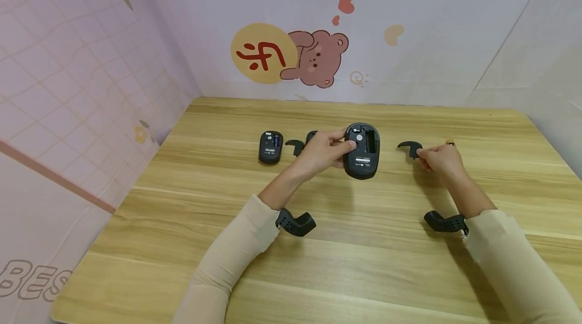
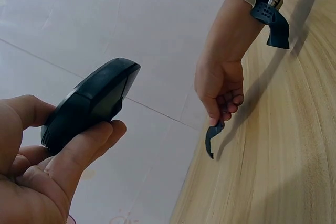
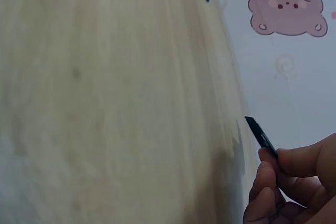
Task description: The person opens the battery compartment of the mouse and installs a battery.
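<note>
My left hand [image 1: 318,152] holds a black computer mouse [image 1: 361,162] above the table, its underside facing the head camera. An uncovered, dark battery slot [image 1: 372,142] runs along that underside. Off to the right, my right hand [image 1: 441,158] pinches a curved black battery cover [image 1: 414,148] between thumb and fingers. In the right wrist view the cover [image 3: 261,136] appears edge-on. The left wrist view has the held mouse [image 2: 86,103] side-on, apart from the cover [image 2: 210,139].
A second mouse [image 1: 271,147] lies underside up at the left, a battery [image 1: 276,140] visible in its slot. Beside it is another black cover [image 1: 296,147]. A further dark object [image 1: 311,135] is mostly hidden behind my left hand. The wooden table [image 1: 364,263] meets a printed wall at the back.
</note>
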Available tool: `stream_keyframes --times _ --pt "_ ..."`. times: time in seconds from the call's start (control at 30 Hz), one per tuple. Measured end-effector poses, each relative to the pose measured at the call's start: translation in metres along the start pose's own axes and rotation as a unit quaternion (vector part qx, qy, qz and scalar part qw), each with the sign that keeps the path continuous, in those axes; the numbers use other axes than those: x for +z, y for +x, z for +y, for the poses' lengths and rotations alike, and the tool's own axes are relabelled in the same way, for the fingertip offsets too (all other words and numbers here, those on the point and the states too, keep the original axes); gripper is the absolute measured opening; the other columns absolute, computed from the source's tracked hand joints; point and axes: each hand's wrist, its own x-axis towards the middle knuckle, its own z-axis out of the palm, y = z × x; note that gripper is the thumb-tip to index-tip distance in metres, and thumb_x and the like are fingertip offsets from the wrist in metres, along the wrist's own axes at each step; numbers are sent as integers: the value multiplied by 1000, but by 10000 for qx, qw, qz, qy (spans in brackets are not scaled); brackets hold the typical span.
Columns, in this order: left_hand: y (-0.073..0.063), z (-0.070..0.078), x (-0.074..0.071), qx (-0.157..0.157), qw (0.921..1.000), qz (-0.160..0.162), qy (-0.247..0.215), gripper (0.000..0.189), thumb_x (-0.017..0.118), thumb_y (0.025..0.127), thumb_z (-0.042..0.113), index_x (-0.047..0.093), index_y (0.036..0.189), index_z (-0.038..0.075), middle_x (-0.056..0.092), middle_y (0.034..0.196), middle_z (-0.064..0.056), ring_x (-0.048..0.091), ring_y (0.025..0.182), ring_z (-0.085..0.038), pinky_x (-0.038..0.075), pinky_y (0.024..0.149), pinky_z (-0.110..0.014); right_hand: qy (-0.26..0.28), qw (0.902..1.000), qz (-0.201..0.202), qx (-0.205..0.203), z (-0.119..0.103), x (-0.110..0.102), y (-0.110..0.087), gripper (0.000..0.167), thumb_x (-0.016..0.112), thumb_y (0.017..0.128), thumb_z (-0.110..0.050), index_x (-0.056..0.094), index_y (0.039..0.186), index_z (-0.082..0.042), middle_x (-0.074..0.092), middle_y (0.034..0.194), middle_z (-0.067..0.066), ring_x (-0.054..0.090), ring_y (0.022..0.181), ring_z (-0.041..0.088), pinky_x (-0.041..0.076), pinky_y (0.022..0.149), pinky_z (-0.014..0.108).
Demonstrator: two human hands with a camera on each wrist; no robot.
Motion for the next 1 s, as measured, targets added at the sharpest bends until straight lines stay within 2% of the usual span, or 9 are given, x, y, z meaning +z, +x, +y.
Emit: stream_keyframes --times 0.17,0.37,0.57,0.77,1.0 --pt "-1 1 0 -4 10000 15 4 49 55 93 9 39 139 3 63 105 -18 67 81 -21 57 69 -28 22 9998 -198 69 7 -2 4 38 53 94 -19 61 103 17 62 63 -5 55 55 8 52 53 23" --pt "-2 1 0 2 10000 15 23 49 55 93 10 39 139 3 63 104 -17 67 82 -21 56 69 -28 -408 9991 -141 25 10 -2 6 39 56 92 -21 61 103 17 61 61 -2 56 57 11 53 52 25" --pt "-2 2 0 -19 10000 5 12 49 55 93 10 38 140 3 63 105 -18 67 82 -21 57 68 -28 -1154 9930 151 -189 14 -1 6 36 59 89 -24 67 87 11 60 55 -1 56 52 13 48 47 26" --pt "-2 2 1 -12 10000 -29 -52 49 55 93 8 39 139 3 63 106 -18 67 82 -22 57 69 -29 -1380 9898 201 -302 14 -1 6 32 59 87 -22 69 76 6 59 52 -1 55 49 14 42 44 26" --pt "-3 3 2 40 10000 -70 -38 49 55 93 9 38 140 3 63 108 -19 67 83 -22 57 68 -29 -1478 9878 93 -482 13 -4 5 32 57 88 -21 69 80 8 61 55 0 56 51 14 45 47 26"
